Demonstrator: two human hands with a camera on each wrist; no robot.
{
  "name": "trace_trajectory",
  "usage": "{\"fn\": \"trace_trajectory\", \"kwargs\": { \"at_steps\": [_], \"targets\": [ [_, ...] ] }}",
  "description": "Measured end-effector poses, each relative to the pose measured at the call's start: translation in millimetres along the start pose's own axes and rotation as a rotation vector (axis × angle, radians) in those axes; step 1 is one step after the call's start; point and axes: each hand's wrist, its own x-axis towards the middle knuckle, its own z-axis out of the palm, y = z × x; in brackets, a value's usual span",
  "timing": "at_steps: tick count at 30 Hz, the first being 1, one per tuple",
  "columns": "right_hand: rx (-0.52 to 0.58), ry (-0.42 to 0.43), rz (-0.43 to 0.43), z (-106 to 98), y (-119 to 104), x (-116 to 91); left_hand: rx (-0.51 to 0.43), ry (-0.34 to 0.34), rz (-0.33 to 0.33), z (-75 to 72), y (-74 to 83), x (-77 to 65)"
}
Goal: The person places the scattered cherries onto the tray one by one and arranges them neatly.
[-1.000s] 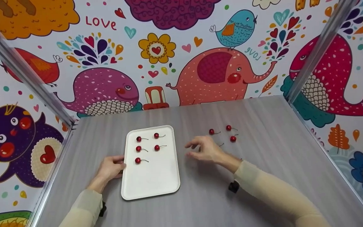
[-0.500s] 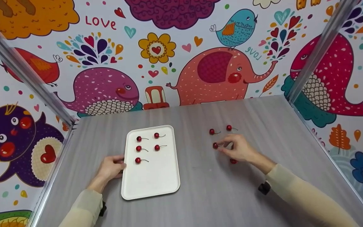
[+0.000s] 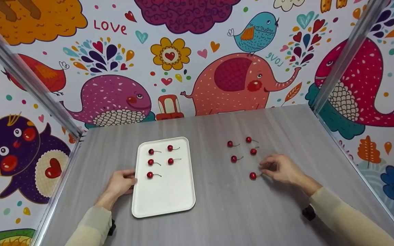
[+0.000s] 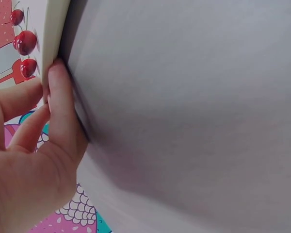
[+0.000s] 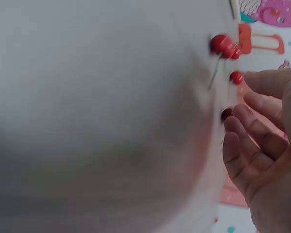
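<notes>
Several red cherries with stems, one of them a cherry (image 3: 149, 175) nearest the front, lie in two columns on a white rectangular tray (image 3: 164, 196). My left hand (image 3: 120, 181) pinches the tray's left rim between thumb and fingers, also seen in the left wrist view. On the table to the tray's right lie several more cherries. My right hand (image 3: 280, 169) hovers just right of the frontmost loose cherry (image 3: 253, 176), fingertips by its stem. The right wrist view shows its fingers loosely bent and apart, holding nothing.
A loose cherry (image 3: 234, 159) lies left of the right hand, with others behind it, including a cherry (image 3: 248, 139) farthest back. Patterned walls with metal corner posts (image 3: 340, 61) enclose the grey table (image 3: 217, 212) at the back and sides.
My right hand has moved rightward from beside the tray, past the loose cherries, to the frontmost one, uncovering the cherries it hid. The left hand and tray have stayed put.
</notes>
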Motion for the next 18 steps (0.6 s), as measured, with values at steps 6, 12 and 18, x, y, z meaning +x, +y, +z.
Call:
{"fn": "trace_trajectory", "kwargs": {
  "at_steps": [6, 12, 18],
  "targets": [
    [-0.028, -0.032, -0.027, 2.4, 12.6, -9.3, -0.018, -0.008, -0.006, 0.4, 0.3, 1.2],
    [-0.082, -0.011, -0.07, 9.4, 11.5, -7.5, -0.037, -0.01, -0.005, 0.7, -0.4, 1.7],
    [-0.125, 0.01, -0.115, 15.8, 8.0, -5.3, -0.041, -0.015, -0.014, 1.3, -0.9, 1.2]
  ]
}}
